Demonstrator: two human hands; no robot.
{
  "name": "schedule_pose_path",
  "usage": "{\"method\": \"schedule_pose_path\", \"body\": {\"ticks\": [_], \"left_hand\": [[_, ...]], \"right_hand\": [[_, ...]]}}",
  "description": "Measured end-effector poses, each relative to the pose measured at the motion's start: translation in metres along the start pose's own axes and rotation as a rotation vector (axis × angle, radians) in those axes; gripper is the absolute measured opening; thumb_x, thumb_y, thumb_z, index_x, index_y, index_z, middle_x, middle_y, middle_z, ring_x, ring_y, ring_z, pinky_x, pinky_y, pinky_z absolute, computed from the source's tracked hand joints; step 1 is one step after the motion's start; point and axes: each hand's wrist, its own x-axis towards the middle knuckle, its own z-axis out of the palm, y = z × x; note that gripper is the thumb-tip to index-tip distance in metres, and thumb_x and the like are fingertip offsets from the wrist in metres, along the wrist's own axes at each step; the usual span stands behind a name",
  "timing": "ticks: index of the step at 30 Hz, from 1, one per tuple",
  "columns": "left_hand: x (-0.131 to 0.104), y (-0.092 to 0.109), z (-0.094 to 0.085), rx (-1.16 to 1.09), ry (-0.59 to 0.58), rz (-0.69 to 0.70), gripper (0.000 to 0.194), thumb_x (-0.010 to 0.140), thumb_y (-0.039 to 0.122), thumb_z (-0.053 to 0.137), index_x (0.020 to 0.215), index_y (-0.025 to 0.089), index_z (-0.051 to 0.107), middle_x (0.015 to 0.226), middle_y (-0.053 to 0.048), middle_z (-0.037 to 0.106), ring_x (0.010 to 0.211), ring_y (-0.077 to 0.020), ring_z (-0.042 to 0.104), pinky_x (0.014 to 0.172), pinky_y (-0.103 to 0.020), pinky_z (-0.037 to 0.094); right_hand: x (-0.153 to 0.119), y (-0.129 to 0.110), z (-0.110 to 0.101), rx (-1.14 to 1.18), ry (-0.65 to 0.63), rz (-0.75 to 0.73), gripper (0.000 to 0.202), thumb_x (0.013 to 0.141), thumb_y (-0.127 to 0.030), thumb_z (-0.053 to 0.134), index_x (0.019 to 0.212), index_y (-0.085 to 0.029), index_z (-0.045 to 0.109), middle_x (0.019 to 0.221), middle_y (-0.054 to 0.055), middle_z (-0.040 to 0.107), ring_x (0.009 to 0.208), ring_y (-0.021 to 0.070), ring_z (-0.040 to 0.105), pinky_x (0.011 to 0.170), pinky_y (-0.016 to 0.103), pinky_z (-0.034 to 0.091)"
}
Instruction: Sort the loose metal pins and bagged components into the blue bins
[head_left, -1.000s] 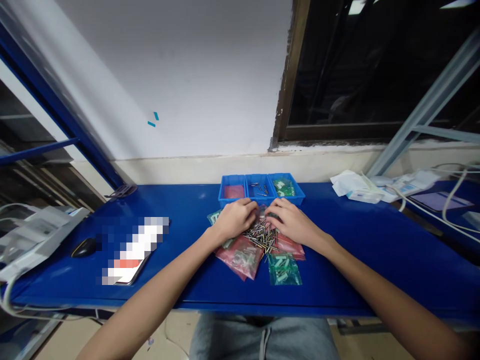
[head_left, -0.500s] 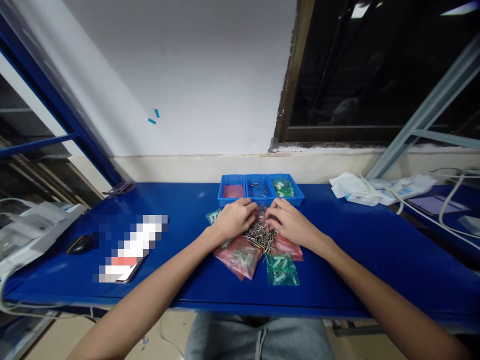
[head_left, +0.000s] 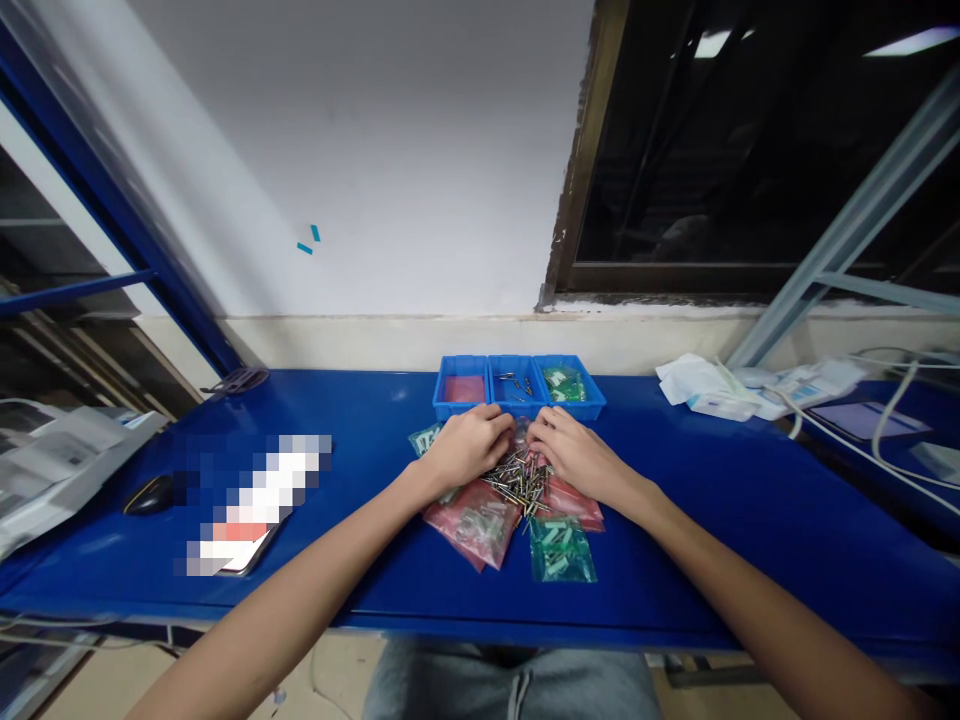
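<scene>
Left hand and right hand curl at a heap of thin metal pieces on a blue tabletop.
They bend inward from either side, near each other; their grip is hidden. Pink bags and a green bag lie around the heap. Three blue bins stand behind; a black mouse sits far left.

Bench: deep blue
Tray at back edge: brighter blue
Bag nearest front edge: translucent green
Larger bags: pink
Metal pins: silver (some brassy)
</scene>
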Motion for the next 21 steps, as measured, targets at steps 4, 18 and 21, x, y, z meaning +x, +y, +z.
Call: {"method": "schedule_pose_path", "body": {"ticks": [4, 18, 21], "left_hand": [[-0.0004, 0.0001, 0.0005, 0.001, -0.011, -0.001, 0.019, 0.097, 0.02, 0.046, 0.102, 0.016, 0.064, 0.093, -0.007, 0.064, 0.087, -0.0198, 0.062, 0.071, -0.03, 0.051], [-0.0004, 0.0051, -0.0039, -0.035, -0.017, 0.064, 0.027, 0.096, 0.038, 0.05, 0.093, 0.016, 0.066, 0.088, -0.007, 0.065, 0.083, -0.0206, 0.062, 0.07, -0.031, 0.05], [0.0004, -0.0005, -0.0066, -0.012, 0.074, -0.044, 0.023, 0.093, 0.036, 0.053, 0.097, 0.016, 0.064, 0.088, -0.007, 0.066, 0.081, -0.0208, 0.062, 0.068, -0.031, 0.049]], "right_hand": [[0.0005, -0.0003, 0.0001, 0.033, -0.008, -0.006, 0.019, 0.093, -0.005, 0.046, 0.085, -0.019, 0.056, 0.094, 0.008, 0.055, 0.091, 0.0225, 0.052, 0.076, 0.034, 0.047], [0.0021, 0.0025, 0.0088, 0.166, 0.074, 0.046, 0.018, 0.099, -0.015, 0.042, 0.089, -0.02, 0.057, 0.094, 0.006, 0.056, 0.093, 0.0216, 0.053, 0.084, 0.036, 0.046], [0.0011, 0.0026, 0.0048, 0.176, 0.051, 0.048, 0.017, 0.099, -0.016, 0.045, 0.093, -0.02, 0.061, 0.097, 0.007, 0.056, 0.096, 0.0218, 0.054, 0.087, 0.037, 0.046]]}}
